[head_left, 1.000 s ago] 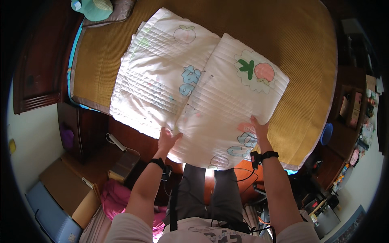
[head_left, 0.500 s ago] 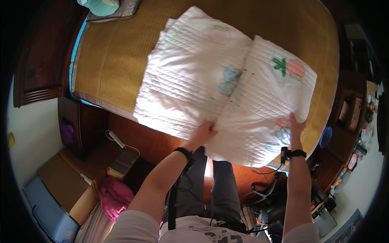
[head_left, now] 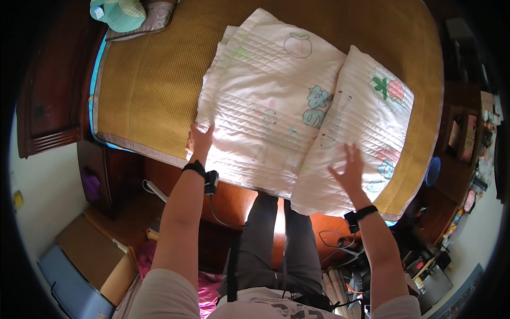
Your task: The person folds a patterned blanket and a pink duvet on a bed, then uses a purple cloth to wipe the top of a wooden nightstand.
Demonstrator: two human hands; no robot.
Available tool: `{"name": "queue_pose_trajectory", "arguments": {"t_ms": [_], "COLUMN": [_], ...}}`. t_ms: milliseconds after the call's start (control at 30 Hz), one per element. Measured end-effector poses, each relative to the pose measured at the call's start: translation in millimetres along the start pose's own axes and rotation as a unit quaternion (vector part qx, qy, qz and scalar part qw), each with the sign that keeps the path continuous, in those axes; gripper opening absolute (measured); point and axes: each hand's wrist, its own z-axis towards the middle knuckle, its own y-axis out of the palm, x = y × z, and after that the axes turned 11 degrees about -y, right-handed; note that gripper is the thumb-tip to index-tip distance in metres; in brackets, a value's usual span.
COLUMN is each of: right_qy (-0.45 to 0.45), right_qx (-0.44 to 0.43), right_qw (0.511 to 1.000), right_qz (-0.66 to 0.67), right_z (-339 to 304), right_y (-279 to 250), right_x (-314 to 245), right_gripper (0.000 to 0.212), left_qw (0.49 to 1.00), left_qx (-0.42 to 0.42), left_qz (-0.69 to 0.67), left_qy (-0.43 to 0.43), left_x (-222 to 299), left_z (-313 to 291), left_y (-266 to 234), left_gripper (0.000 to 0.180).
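A white quilted blanket (head_left: 255,114) with printed fruit and blue lettering lies on the bed in layers, its right part folded over as a flap (head_left: 366,111). My left hand (head_left: 200,142) is at the blanket's near left edge, closed about that edge with the thumb on top; some fingertips are hard to make out. Over the folded right part, my right hand (head_left: 349,169) is open, its fingers spread on or just above the fabric. Both wrists carry black straps with small devices.
A woven tan mat (head_left: 143,90) covers the bed. At the far left are a grey-brown pillow (head_left: 154,21) and a green cushion (head_left: 125,15). Cardboard (head_left: 93,255) and a blue box (head_left: 74,282) stand at lower left. A cable and stand (head_left: 340,244) are below the bed's edge.
My left hand has gone from the fold to the blanket's left edge, which has shifted right. My right hand has left the right edge, moving left onto the flap with fingers spread.
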Motion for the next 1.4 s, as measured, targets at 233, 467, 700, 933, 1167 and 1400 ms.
{"name": "queue_pose_trajectory", "arguments": {"t_ms": [233,467,700,933,1167,1400], "right_qy": [0.149,0.137,0.134,0.149,0.141,0.123], "right_qx": [-0.175,-0.215,-0.193,-0.233,-0.224,-0.144], "right_qw": [0.973,0.967,0.972,0.959,0.962,0.973], "right_qz": [0.003,0.024,0.008,0.065,0.070,0.134], "right_z": [21,29,32,36,42,31], "right_y": [32,41,47,35,36,35], "right_x": [-41,-49,-34,-30,-47,-26], "right_gripper": [0.105,0.105,0.104,0.103,0.101,0.080], "left_qw": [0.979,0.989,0.998,0.918,0.870,0.824], "left_qx": [-0.162,-0.142,-0.056,-0.364,-0.488,-0.490], "left_qz": [-0.060,0.034,-0.005,-0.064,0.010,-0.003], "left_qy": [0.111,0.003,0.027,0.143,0.078,0.283], "left_x": [-49,-106,-14,2,-9,61], "left_z": [-2,4,33,34,-3,-108], "left_y": [-1,21,0,-11,-53,-97], "left_gripper": [0.041,0.052,0.093,0.068,0.037,0.038]}}
